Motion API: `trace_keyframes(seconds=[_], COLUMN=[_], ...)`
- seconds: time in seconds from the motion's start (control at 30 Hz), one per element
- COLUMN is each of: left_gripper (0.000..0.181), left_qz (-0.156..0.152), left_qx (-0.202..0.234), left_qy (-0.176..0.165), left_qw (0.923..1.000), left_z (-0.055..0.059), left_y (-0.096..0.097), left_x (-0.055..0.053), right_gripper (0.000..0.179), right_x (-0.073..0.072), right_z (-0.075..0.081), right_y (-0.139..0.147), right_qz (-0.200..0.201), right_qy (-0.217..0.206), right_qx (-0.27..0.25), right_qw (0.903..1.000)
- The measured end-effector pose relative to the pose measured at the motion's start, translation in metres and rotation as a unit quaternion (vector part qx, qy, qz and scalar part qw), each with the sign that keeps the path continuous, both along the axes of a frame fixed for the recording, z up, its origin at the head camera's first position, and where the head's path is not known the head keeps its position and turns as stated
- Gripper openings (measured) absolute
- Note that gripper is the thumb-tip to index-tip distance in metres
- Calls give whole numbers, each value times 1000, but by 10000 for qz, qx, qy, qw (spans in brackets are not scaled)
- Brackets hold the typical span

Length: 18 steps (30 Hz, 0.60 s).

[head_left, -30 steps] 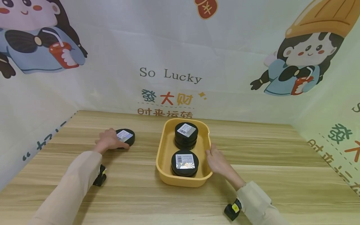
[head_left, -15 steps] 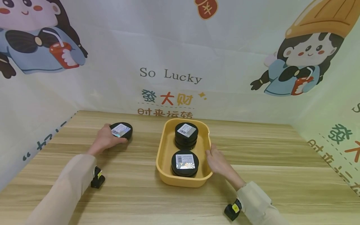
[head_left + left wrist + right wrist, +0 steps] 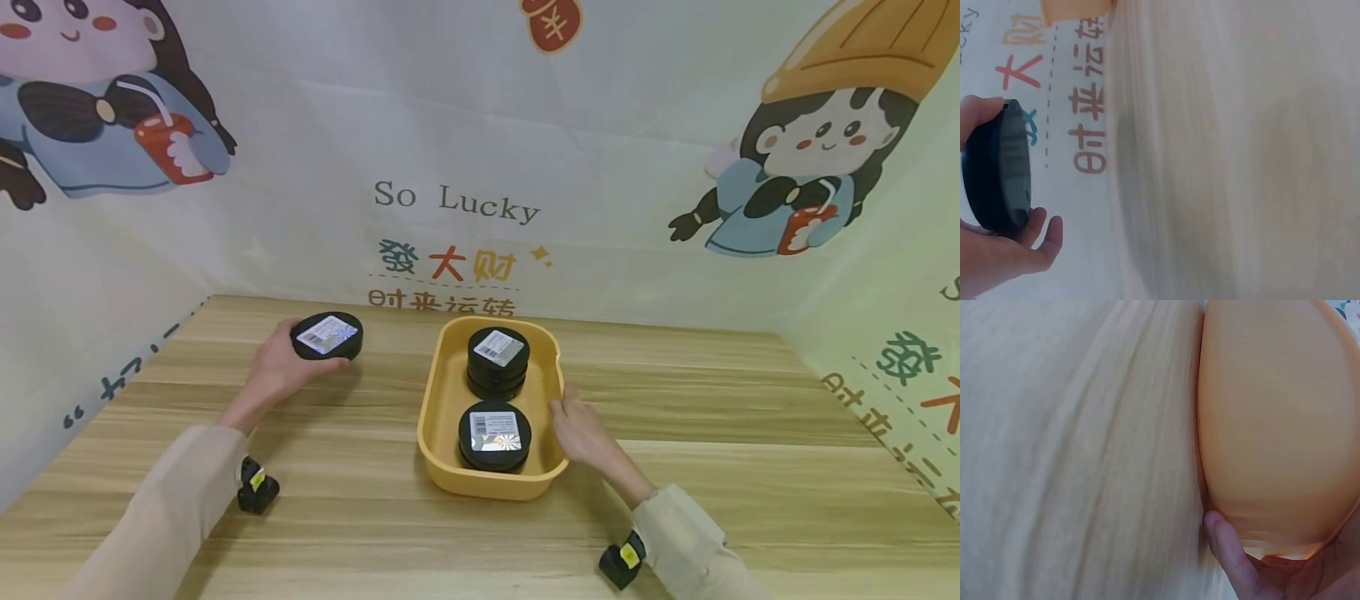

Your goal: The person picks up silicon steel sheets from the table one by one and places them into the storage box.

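Note:
My left hand [image 3: 276, 364] grips a flat, round black container [image 3: 327, 335] by its sides, thumb and fingers on opposite edges. A silvery barcode label faces up on it. The left wrist view shows this container [image 3: 997, 165] held above the table, its dark underside visible. My right hand [image 3: 581, 425] holds the right side wall of a yellow plastic bin [image 3: 437, 400]; in the right wrist view one digit presses low on the bin's outer wall [image 3: 1272, 425]. Inside the bin stand two stacks of similar black containers: a back stack [image 3: 498, 350] and a front stack [image 3: 494, 437].
The wood-grain table [image 3: 360, 533] carries the bin near its middle. A printed white cloth [image 3: 315, 167] with cartoon figures and lettering walls off the back and both sides. Black wrist cameras [image 3: 622, 562] sit on both wrists, by beige sleeves.
My left hand has lifted the black container off the table, drawing it slightly left, then up and back to the right. My right hand and the bin have stayed in place.

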<state>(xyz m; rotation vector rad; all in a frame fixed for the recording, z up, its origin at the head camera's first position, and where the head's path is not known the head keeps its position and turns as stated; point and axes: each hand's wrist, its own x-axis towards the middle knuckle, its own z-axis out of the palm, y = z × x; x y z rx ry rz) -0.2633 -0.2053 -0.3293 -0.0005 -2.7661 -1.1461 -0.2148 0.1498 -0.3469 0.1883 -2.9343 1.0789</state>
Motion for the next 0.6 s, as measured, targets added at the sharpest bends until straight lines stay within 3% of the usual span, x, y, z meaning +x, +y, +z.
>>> trace_keyframes(seconds=[0.6], left_gripper=[88], left_qz=[-556], left_qx=[343], left_qy=[336], left_qw=[9973], left_z=[3], left_y=[21], left_x=[18], right_gripper=[26], right_x=[0], right_z=[0], right_y=[0], right_qz=[-24], right_qy=[-4], right_qx=[-48], right_qw=[10000])
